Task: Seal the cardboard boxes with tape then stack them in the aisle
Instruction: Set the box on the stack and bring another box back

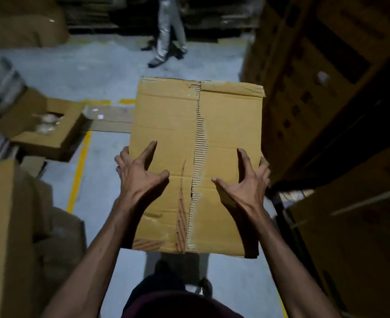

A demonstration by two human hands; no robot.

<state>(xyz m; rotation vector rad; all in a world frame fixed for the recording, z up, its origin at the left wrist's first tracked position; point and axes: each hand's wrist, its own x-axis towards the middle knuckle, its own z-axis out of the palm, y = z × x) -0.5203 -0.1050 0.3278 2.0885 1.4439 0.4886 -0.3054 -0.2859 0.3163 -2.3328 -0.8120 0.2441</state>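
Observation:
A closed cardboard box (166,120) is held up in front of me above the aisle floor. Its top flaps meet in a centre seam where the paper skin is torn off and the corrugation shows. My left hand (139,173) grips the box's left edge, thumb and forefinger spread on the top and the other fingers curled over the side. On the right edge, my right hand (246,180) holds the box in the same way. No tape roll shows in either hand.
An open carton (40,131) with clear rolls inside sits at the left, and a larger box (10,226) stands nearer me. Tall stacked cartons (327,88) wall the right side. A person's legs (166,37) stand farther down the grey aisle with yellow floor lines (79,171).

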